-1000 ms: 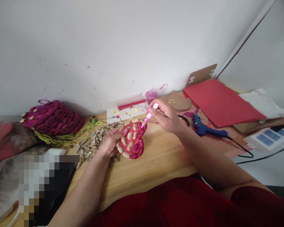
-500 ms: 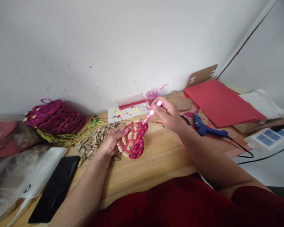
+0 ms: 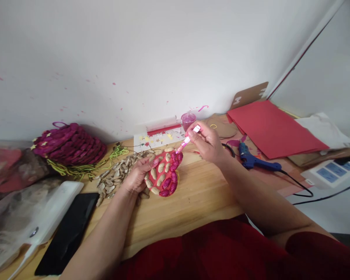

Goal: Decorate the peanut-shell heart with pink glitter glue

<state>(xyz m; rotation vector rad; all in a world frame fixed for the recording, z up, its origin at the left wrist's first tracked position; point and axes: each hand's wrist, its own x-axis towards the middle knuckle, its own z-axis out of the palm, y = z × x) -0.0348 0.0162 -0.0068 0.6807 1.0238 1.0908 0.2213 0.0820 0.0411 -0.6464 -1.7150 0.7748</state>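
Craft piece [image 3: 164, 173] red, its peanut shells [image 3: 161, 167] tan and magenta – stick [image 3: 186, 140] pink and white – glue gun [image 3: 259, 161] blue

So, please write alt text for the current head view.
A person's left hand holds a red shape bearing peanut shells, some magenta, while the right hand holds a pinkish brush at its edge. Loose shells, a glue gun and a cup are nearby.

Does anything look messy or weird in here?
Yes, the white wall looks messy: pink specks dot it, and a pink streak runs above and right of the cup. Marks like that seem odd on a plain wall.
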